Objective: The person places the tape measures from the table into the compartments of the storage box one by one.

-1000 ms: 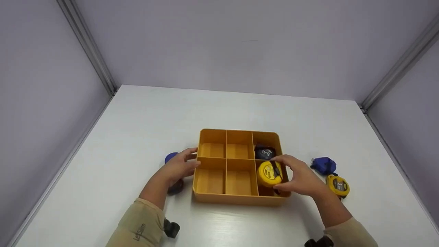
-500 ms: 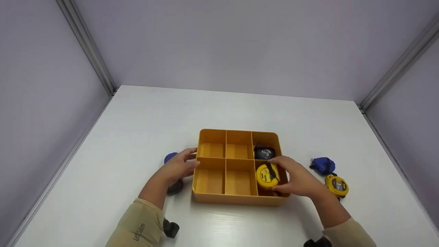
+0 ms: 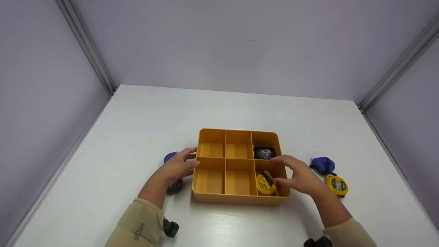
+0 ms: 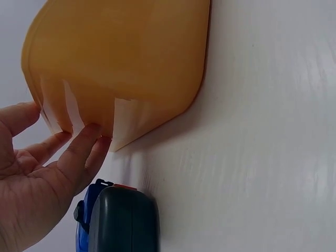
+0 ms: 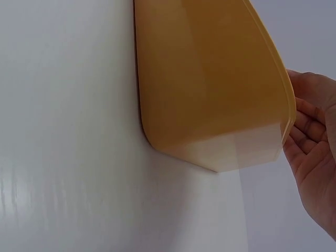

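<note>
Yellow round tape measure lies in the front right box of the orange plastic tray, which has six boxes. One dark tape measure sits in the back right box. Right hand hovers over the tray's right edge, fingers loose, holding nothing. Left hand rests flat against the tray's left wall. Three more tape measures lie on the white desk: two right of the tray, one left.

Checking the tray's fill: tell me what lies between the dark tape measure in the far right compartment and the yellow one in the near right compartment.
Only the tray's divider wall separates the dark tape measure from the yellow tape measure; the head view shows it.
</note>
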